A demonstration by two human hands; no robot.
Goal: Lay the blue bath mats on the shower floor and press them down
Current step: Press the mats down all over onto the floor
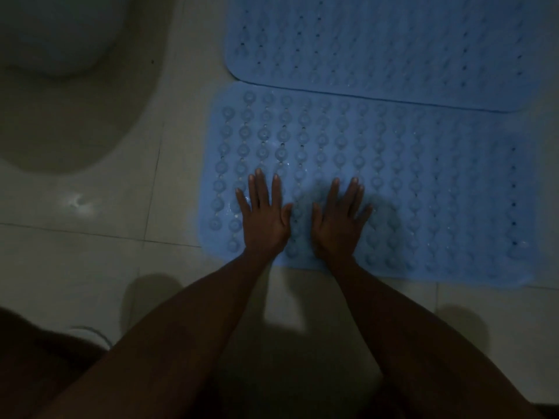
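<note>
Two blue bath mats lie flat on the tiled floor in dim light. The near mat (pixel 423 182) shows rows of round suction cups and small holes. The far mat (pixel 393 40) lies behind it, its front edge overlapping the near mat's back edge. My left hand (pixel 263 216) presses flat on the near mat's front left part, fingers straight and spread. My right hand (pixel 340 219) presses flat just to its right, fingers straight. Both palms are down and hold nothing.
A pale toilet base (pixel 60 86) stands at the upper left. The tiled floor (pixel 90 267) surrounds the mats, with a wet glint at the left. My knee shows dark at the lower left.
</note>
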